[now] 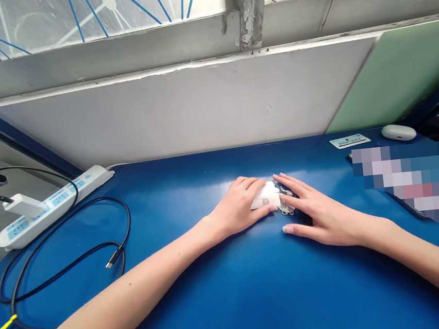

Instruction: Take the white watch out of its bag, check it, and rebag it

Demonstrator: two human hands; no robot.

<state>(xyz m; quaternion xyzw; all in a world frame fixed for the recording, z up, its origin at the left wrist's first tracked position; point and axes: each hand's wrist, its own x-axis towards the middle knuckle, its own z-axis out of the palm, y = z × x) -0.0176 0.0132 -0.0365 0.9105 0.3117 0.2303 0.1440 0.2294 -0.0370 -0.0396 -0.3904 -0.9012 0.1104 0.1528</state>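
Observation:
A small white card with a printed square code lies between my hands at the middle of the blue desk. My left hand is closed round its left side, thumb along the near edge and fingers over the far edge. Against the card's right end shows a dark and clear piece with a scalloped edge; its kind I cannot make out. Over this piece, my right hand has its fingers spread, fingertips at the card's right end and thumb apart from it. The fingers partly hide the dark piece.
A white power strip stands at the left, with a charger plugged in. Its black cable loops over the desk. At the right are a printed card, a white earbud case and a blurred-out flat object.

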